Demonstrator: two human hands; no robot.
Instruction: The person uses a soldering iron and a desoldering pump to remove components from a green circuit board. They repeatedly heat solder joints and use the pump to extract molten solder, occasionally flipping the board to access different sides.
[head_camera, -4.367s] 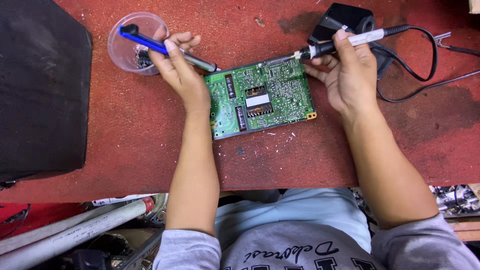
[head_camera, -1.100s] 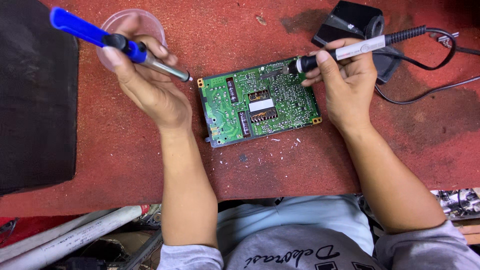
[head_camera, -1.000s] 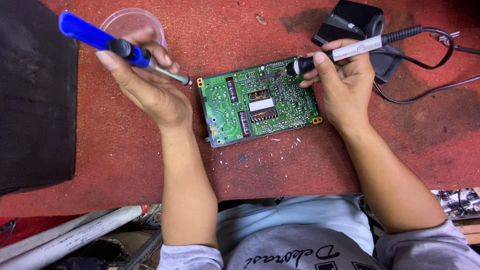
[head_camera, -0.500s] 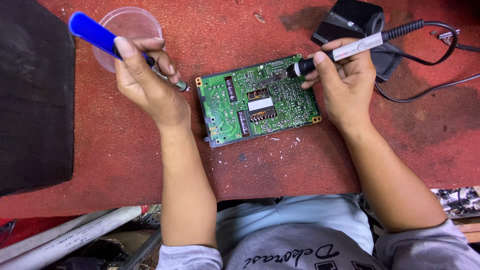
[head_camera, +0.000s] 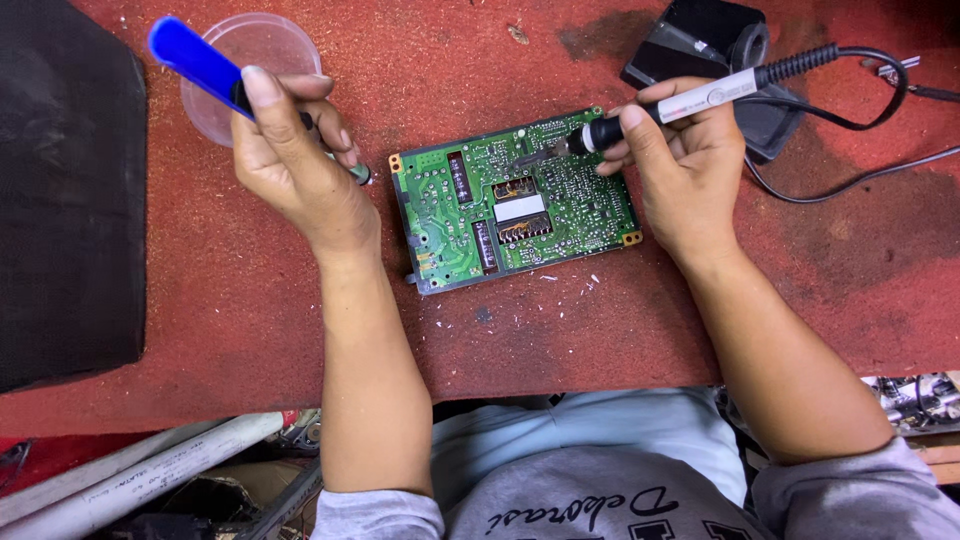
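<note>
Circuit board (head_camera: 515, 200) — worn red benchtop (head_camera: 600, 330)

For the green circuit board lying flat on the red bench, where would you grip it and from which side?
Probably by the bare near long edge of the circuit board, coming in from the person's side. It lies flat, parts face up, and the right hand holds the soldering iron tip over its far right area, so that side is best avoided.

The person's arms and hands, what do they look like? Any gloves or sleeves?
Both hands are bare: no gloves, rings or watch on the left hand or the right hand. The forearms are uncovered too. Grey sleeves begin near the elbows, part of a grey top with dark lettering across the chest.
</note>
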